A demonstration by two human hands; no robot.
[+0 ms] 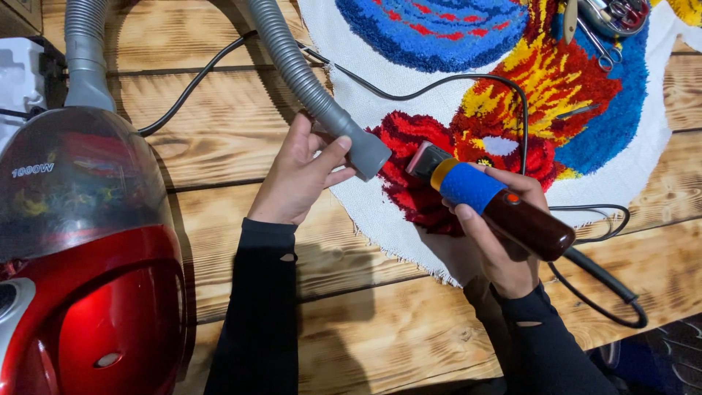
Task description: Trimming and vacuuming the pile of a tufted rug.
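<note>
While the head camera looked down, the left hand [296,174] was wrapped around the grey ribbed plastic vacuum hose [307,80] just behind its smooth nozzle end, thumb laid across the top and fingers curled underneath. The right hand [497,234] was closed about a dark brown cylindrical electric trimmer with a blue fabric sleeve and a yellow ring [490,201], its flat head pressed into the red pile of the tufted rug of red, yellow and blue yarn on white backing cloth [512,95]. Nozzle and trimmer head sat just beside each other over the rug's lower edge. The rug lay on the scorched wooden plank desk [219,146]. At the left stood the red canister vacuum cleaner with a smoky clear dust bin [88,278]. A black power cord [607,219] looped behind the right hand.
</note>
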